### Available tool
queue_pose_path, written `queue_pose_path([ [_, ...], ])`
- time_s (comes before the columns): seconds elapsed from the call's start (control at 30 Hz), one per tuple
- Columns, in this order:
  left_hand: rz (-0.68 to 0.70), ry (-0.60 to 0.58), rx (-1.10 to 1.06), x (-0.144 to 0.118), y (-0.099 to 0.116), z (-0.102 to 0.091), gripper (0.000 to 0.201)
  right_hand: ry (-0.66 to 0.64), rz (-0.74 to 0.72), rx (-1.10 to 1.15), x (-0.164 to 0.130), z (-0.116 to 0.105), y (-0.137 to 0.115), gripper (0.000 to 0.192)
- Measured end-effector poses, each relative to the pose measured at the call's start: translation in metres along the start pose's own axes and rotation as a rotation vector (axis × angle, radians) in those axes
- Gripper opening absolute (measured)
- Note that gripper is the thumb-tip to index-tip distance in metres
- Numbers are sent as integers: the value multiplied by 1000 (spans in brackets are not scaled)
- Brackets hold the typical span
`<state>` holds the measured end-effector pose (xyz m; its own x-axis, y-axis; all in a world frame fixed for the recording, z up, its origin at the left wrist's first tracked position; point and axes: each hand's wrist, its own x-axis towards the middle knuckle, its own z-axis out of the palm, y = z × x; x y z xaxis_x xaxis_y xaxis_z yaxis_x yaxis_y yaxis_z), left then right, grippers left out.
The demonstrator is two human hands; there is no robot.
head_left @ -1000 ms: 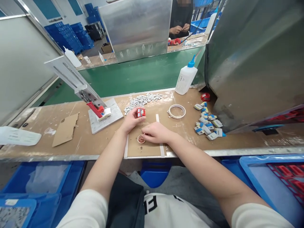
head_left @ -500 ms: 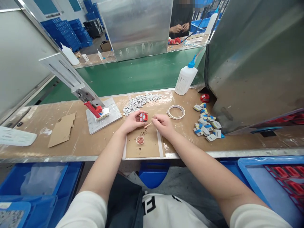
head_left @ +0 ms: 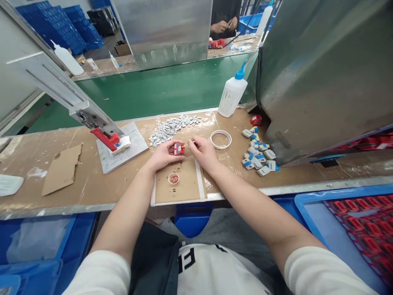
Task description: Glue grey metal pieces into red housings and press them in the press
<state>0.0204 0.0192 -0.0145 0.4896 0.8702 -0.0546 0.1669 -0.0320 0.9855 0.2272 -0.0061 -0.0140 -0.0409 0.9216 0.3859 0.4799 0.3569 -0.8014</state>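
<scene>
Left hand (head_left: 162,153): closed on a small red part (head_left: 178,149), pinched between thumb and fingers, just beyond the far edge of the cardboard mat (head_left: 178,186).
Right hand (head_left: 202,150): fingers pressed together on a thin stick (head_left: 188,144), its tip touching the small red part from the right, over the mat's far right corner.
Small red part: red with a pale centre, lifted off the bench, close to the mat's far edge.
Little cup (head_left: 173,178): round, reddish inside, resting on the mat near its middle, nearer the body than both hands.
Grey pieces (head_left: 172,126): loose heap well beyond the mat, slightly to its left.
Tape roll (head_left: 220,139): flat on the bench, beyond the mat to its right, just beside the right hand.
Blue-and-white parts (head_left: 257,150): cluster well right of the mat.
White bottle (head_left: 232,93): upright with blue nozzle, far beyond the mat on the right.
Press fixture (head_left: 106,137): on a grey plate, left of the mat.
Cardboard scrap (head_left: 61,170): far left of the mat.
</scene>
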Motion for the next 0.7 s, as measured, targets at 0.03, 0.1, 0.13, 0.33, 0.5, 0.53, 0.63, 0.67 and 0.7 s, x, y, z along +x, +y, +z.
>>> queue_pose_path([
  [0.03,6,-1,5,0,0,0,63,-6,-3,-20,0,-1,0,34],
  [0.1,13,-2,10,1,-2,-1,62,-23,-11,-42,0,-2,-1,33],
  [0.13,16,0,10,1,-2,-1,62,-33,-16,-39,0,-2,-1,34],
  [0.33,21,16,-7,2,-3,0,60,-72,-25,74,1,0,0,35],
  [0.5,7,27,-48,1,2,4,60,-30,-20,142,4,-1,1,35],
  [0.53,-1,26,-44,0,3,4,60,-12,-9,153,4,-1,1,35],
  [0.63,-20,21,-24,-1,5,5,62,13,13,179,5,-2,3,34],
  [0.67,-23,20,-18,-1,5,5,62,10,17,178,5,-2,3,34],
  [0.7,-25,19,-14,-1,5,5,62,5,20,173,5,-2,4,35],
])
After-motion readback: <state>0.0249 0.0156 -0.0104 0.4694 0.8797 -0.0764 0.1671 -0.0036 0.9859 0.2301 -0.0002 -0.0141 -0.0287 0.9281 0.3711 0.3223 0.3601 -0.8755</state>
